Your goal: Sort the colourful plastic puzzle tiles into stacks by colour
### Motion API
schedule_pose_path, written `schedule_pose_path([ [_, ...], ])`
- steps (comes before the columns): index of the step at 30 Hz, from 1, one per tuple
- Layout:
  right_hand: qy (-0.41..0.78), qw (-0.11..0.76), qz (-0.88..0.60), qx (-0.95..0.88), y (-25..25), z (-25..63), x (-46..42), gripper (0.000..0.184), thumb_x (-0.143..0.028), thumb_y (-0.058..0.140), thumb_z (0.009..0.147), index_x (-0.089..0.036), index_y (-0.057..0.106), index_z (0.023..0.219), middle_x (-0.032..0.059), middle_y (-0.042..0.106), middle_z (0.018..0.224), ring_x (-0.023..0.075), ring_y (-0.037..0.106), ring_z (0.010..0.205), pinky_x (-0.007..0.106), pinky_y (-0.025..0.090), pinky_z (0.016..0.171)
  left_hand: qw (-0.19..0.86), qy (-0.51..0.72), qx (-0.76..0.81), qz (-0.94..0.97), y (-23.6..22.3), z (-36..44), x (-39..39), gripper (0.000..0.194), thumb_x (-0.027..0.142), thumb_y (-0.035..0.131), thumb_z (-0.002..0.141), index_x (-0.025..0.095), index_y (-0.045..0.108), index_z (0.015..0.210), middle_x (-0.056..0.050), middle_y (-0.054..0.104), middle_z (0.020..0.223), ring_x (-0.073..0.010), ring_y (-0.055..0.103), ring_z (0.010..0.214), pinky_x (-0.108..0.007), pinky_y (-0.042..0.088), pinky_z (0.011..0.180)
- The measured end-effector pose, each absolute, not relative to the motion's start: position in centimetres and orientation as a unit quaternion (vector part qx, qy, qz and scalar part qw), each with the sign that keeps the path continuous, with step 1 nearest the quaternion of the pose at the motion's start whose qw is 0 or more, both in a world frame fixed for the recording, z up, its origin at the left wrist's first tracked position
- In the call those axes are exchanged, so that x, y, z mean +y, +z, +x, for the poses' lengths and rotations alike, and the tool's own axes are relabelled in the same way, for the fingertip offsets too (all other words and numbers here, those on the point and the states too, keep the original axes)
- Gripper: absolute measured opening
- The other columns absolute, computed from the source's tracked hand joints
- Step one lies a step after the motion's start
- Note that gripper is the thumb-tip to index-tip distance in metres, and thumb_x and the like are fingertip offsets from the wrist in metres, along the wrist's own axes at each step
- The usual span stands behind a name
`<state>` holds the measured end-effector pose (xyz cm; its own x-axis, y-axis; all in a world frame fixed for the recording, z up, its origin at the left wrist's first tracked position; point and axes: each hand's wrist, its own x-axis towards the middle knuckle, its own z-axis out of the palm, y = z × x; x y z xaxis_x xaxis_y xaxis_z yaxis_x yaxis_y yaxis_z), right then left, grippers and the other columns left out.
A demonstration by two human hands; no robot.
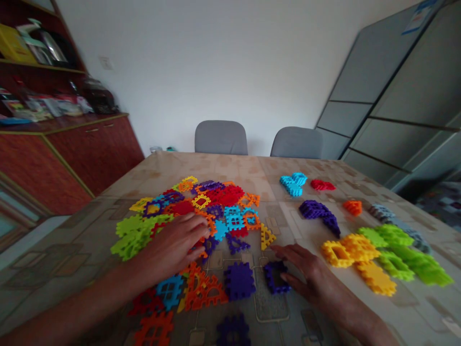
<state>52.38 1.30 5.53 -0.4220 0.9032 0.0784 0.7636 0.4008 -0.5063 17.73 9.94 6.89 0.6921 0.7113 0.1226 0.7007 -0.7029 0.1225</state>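
Observation:
My left hand [173, 247] lies flat with fingers stretched out on a loose heap of coloured plastic interlocking tiles [201, 211], fingertips on an orange tile. My right hand [306, 274] rests low on the table, fingers spread, thumb and fingertips touching a purple square frame tile [275, 278]. A solid purple tile [239, 280] lies just left of it. Orange and blue tiles [187, 290] lie under my left wrist.
Sorted stacks stand to the right: blue [293, 183], red [321, 185], purple [320, 215], orange [353, 207], yellow [355, 259], green [406, 254], grey [385, 212]. Two grey chairs [259, 139] face the table's far edge. A wooden cabinet [72, 149] is left, a grey one [403, 96] right.

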Motion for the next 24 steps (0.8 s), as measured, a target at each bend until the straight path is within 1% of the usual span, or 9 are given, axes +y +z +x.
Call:
schedule_pose_path([
  [2,0.198,0.18,-0.51,-0.818,5.4,52.5,1.3,0.041,-0.023,0.051,0.1,-0.019,0.056,0.14,0.0142,0.067,0.127,0.0264,0.066,0.113,0.043,0.056,0.097,0.022,0.068,0.371,0.926,6.3,18.8,9.3,0.014,0.021,0.075,0.084,0.021,0.068,0.096,-0.01,0.064,0.127,-0.034,0.057,0.121,-0.048,0.044,0.105],
  [4,0.191,0.19,-0.509,-0.817,5.2,52.6,1.3,0.041,-0.024,0.051,0.101,-0.02,0.055,0.141,0.0137,0.065,0.13,0.0262,0.064,0.116,0.044,0.055,0.1,0.01,0.066,0.374,0.925,5.6,19.5,9.1,0.028,0.02,0.082,0.077,0.018,0.07,0.101,-0.016,0.06,0.136,-0.0395,0.053,0.127,-0.053,0.043,0.108],
  [6,0.183,0.199,-0.507,-0.818,4.9,52.8,1.2,0.041,-0.024,0.051,0.101,-0.021,0.054,0.141,0.0128,0.065,0.131,0.026,0.064,0.117,0.045,0.055,0.101,0.005,0.077,0.387,0.919,4.9,19.9,9.1,0.032,0.015,0.08,0.076,0.013,0.069,0.105,-0.023,0.057,0.14,-0.0432,0.051,0.13,-0.058,0.041,0.109],
  [7,0.18,0.203,-0.507,-0.818,4.8,52.9,1.2,0.041,-0.024,0.051,0.101,-0.022,0.054,0.141,0.0123,0.065,0.131,0.0258,0.064,0.117,0.045,0.055,0.101,0.005,0.083,0.39,0.917,4.6,20.0,9.3,0.028,0.012,0.077,0.077,0.012,0.069,0.103,-0.024,0.057,0.14,-0.0438,0.051,0.13,-0.059,0.041,0.11],
  [10,0.173,0.21,-0.509,-0.816,4.7,52.9,1.0,0.041,-0.026,0.053,0.1,-0.024,0.054,0.141,0.0117,0.065,0.131,0.0259,0.064,0.117,0.044,0.055,0.1,0.014,0.106,0.391,0.914,4.1,20.1,9.7,0.013,0.006,0.071,0.074,0.015,0.065,0.081,-0.021,0.062,0.132,-0.0412,0.055,0.127,-0.055,0.044,0.108],
  [13,0.178,0.208,-0.507,-0.817,5.1,52.7,1.0,0.04,-0.025,0.053,0.1,-0.023,0.055,0.141,0.0125,0.065,0.13,0.0267,0.064,0.117,0.046,0.055,0.099,0.033,0.132,0.39,0.911,4.0,20.0,9.8,0.018,0.005,0.07,0.072,0.019,0.059,0.074,-0.015,0.065,0.126,-0.0354,0.058,0.124,-0.047,0.048,0.104],
  [16,0.182,0.205,-0.501,-0.821,5.4,52.5,1.1,0.04,-0.023,0.051,0.1,-0.021,0.055,0.14,0.0135,0.066,0.128,0.0272,0.065,0.115,0.046,0.056,0.098,0.055,0.15,0.381,0.911,4.1,19.8,9.4,0.019,0.005,0.069,0.074,0.021,0.058,0.076,-0.011,0.064,0.129,-0.0309,0.059,0.125,-0.042,0.049,0.102],
  [20,0.184,0.206,-0.502,-0.82,5.5,52.5,1.1,0.039,-0.023,0.053,0.1,-0.021,0.057,0.139,0.0128,0.067,0.127,0.0261,0.065,0.113,0.044,0.056,0.097,0.083,0.144,0.356,0.92,4.0,19.7,9.2,0.02,0.007,0.073,0.075,0.023,0.062,0.079,-0.006,0.062,0.135,-0.0307,0.052,0.133,-0.044,0.042,0.111],
  [24,0.183,0.206,-0.507,-0.817,5.6,52.4,0.9,0.039,-0.021,0.055,0.099,-0.022,0.057,0.138,0.012,0.067,0.127,0.0254,0.066,0.112,0.042,0.056,0.097,0.096,0.141,0.372,0.913,4.3,19.5,11.6,0.017,0.016,0.07,0.088,0.024,0.068,0.103,-0.007,0.064,0.134,-0.027,0.057,0.128,-0.041,0.045,0.108],
])
